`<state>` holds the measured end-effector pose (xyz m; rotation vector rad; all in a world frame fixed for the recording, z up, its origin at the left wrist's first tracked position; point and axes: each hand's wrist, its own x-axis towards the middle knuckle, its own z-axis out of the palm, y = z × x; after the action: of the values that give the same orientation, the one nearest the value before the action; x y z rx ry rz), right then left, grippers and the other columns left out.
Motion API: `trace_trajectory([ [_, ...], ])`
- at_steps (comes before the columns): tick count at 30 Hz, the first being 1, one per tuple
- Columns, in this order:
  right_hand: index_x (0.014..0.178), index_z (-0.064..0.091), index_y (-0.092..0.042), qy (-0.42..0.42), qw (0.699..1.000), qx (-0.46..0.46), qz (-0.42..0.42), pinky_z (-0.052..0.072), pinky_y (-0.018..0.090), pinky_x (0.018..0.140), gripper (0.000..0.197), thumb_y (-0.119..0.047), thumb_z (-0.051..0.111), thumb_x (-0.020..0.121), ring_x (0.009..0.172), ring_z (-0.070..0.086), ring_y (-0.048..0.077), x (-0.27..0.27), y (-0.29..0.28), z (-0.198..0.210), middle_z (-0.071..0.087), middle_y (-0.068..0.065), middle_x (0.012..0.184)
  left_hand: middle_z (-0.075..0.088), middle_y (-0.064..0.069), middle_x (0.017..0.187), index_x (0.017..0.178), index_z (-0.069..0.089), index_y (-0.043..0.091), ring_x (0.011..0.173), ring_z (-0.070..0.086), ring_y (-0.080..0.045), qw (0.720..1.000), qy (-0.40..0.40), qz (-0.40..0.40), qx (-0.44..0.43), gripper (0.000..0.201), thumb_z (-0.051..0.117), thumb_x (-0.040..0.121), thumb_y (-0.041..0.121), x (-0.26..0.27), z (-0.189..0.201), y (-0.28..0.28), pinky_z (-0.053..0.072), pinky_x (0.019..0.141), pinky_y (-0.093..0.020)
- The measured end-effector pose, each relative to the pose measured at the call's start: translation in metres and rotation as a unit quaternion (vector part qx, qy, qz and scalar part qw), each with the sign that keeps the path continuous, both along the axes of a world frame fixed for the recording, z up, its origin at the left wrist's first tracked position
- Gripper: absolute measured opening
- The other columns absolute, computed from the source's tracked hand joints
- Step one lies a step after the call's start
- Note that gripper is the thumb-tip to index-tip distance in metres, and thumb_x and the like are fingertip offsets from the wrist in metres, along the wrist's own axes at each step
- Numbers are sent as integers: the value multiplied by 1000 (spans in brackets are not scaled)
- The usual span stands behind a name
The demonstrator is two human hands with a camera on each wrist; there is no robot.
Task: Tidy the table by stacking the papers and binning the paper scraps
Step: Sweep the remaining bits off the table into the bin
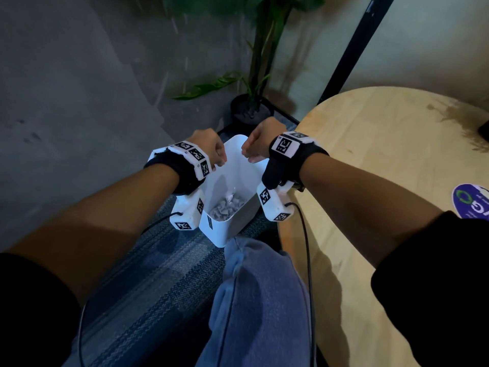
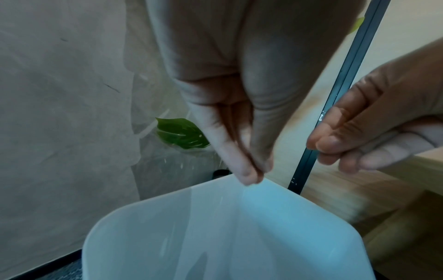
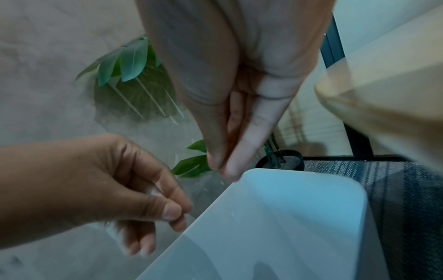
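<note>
A white bin (image 1: 219, 234) stands on the carpet beside the wooden table (image 1: 383, 168), and grey paper scraps (image 1: 225, 207) lie at its bottom. Both hands hang over its open top. My left hand (image 1: 219, 160) is above the left rim, thumb and fingertips pressed together (image 2: 254, 176). The right wrist view shows a small pale blur between that hand's thumb and fingers (image 3: 153, 191), which looks like a paper scrap. My right hand (image 1: 247, 156) hovers over the far rim with fingertips pinched together (image 3: 225, 172); nothing shows between them. No stacked papers are in view.
A potted plant (image 1: 248, 109) stands just behind the bin, next to a black post (image 1: 352, 49). My knee in blue jeans (image 1: 259, 300) is close to the bin's near side. A round sticker (image 1: 473, 205) lies at the table's right edge. A grey wall is on the left.
</note>
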<state>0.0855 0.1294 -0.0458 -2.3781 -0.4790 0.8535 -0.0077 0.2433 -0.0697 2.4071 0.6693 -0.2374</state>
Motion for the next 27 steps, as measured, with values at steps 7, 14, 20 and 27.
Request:
trace_trajectory([
  [7, 79, 73, -2, -32, 998, -18, 45, 61, 30, 68, 18, -18, 80, 73, 62, 70, 15, 1, -5, 2, 73, 6, 66, 69, -10, 63, 66, 64, 0, 49, 62, -19, 999, 22, 7, 23, 29, 77, 76, 24, -2, 10, -6, 57, 63, -31],
  [14, 75, 71, -12, -73, 994, 16, 79, 52, 21, 53, 16, -21, 66, 87, 45, 59, 4, -5, -10, 7, 68, 3, 67, 70, -13, 92, 105, 65, 12, 65, 61, -26, 998, -18, -15, 58, 19, 51, 94, 10, -7, 19, -10, 45, 63, -28],
  [20, 56, 65, -15, -142, 985, -3, 102, 44, 11, 40, 30, -31, 73, 80, 39, 57, 3, -15, -31, 22, 61, -5, 44, 73, -13, 90, 98, 71, 1, 49, 63, -12, 998, 8, -37, 45, 16, 68, 84, 7, -15, 45, -22, 51, 57, -27],
  [27, 102, 67, -8, -168, 982, 14, 83, 54, 32, 64, 21, -10, 47, 96, 53, 58, 16, -16, -114, 50, 67, 5, 73, 62, -12, 82, 83, 62, 6, 83, 60, -32, 984, -92, -73, 131, 28, 47, 96, 26, -5, 88, -58, 40, 63, -30],
])
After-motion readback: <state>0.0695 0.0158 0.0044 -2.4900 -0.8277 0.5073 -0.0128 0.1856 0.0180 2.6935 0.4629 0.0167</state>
